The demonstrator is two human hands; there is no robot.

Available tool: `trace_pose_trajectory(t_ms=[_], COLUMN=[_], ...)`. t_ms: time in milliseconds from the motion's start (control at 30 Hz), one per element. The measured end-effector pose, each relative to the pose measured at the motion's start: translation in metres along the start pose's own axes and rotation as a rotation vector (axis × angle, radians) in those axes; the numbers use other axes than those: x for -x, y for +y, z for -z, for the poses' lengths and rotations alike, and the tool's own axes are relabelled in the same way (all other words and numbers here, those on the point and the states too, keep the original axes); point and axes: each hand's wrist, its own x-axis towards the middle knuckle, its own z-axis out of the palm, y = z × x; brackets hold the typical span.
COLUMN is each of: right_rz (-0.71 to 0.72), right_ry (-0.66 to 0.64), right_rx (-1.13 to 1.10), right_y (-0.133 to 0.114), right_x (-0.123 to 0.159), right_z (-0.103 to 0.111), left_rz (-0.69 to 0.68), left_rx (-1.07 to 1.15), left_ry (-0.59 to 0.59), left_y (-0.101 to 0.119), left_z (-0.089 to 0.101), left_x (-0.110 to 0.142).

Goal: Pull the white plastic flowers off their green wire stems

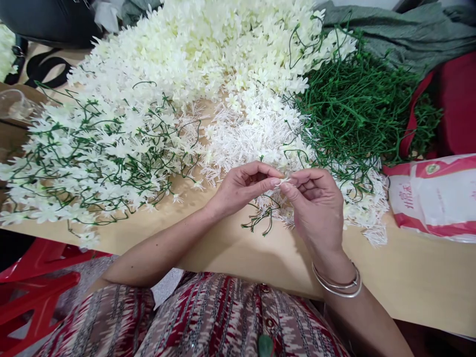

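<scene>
My left hand (247, 186) and my right hand (316, 198) meet above the table's front, fingertips pinched together on a small white plastic flower piece (283, 181). Fingers cover most of that piece, so its exact shape is hard to make out. Just below them, a few green plastic stems (262, 220) lie on the wood. Behind my hands is a heap of thin white flower centres (247, 136). On the left spreads a pile of white artificial flowers with green stems (107, 153).
A big mound of loose cream petals (201, 44) fills the back. Green stems (360, 99) are heaped at right, beside a red bag (459, 104) and a pink-and-white plastic packet (439, 196). A black bag (48, 22) stands back left; a red stool (40, 297) is below the table (416, 277).
</scene>
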Motion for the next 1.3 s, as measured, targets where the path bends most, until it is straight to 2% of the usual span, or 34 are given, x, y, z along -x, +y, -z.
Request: trace_pose_trajectory(t_ms=[167, 267, 367, 467, 567, 667, 767, 1000, 1067, 1200, 1300], right_rz=[-0.233, -0.361, -0.382, -0.319, -0.186, -0.065, 0.011, 0.108, 0.126, 0.183, 0.202], right_ry=[-0.06, -0.139, -0.163, -0.12, -0.062, -0.063, -0.063, -0.045, -0.073, -0.172, -0.164], right_rx=[-0.301, -0.357, -0.365, -0.326, -0.232, -0.106, -0.012, 0.11, 0.148, 0.231, 0.189], right_y=[0.005, 0.005, 0.004, 0.003, 0.002, -0.001, -0.001, -0.004, -0.007, -0.007, -0.005], right_x=[-0.006, -0.009, -0.01, -0.009, -0.007, -0.005, -0.003, 0.0, -0.002, -0.006, -0.007], right_z=[0.0, 0.004, 0.006, 0.004, 0.003, 0.004, 0.006, 0.004, 0.007, 0.012, 0.011], left_rz=[-0.012, -0.057, -0.044, 0.015, 0.033, 0.0, -0.008, 0.094, 0.106, 0.092, 0.045], left_rx=[-0.006, -0.149, -0.218, -0.113, -0.007, -0.011, -0.03, 0.005, 0.002, -0.057, -0.038], left_ry=[-0.043, -0.021, -0.019, -0.045, -0.053, 0.004, 0.002, -0.039, -0.047, -0.024, -0.003], left_y=[0.002, 0.003, 0.002, 0.0, 0.0, 0.003, 0.005, 0.0, -0.002, -0.003, 0.0], left_z=[0.002, 0.004, 0.004, 0.002, 0.001, 0.002, 0.003, 0.0, 0.0, 0.001, 0.0], left_x=[0.0, 0.0, 0.0, 0.0, -0.001, -0.002, -0.002, 0.0, 0.0, 0.001, 0.001])
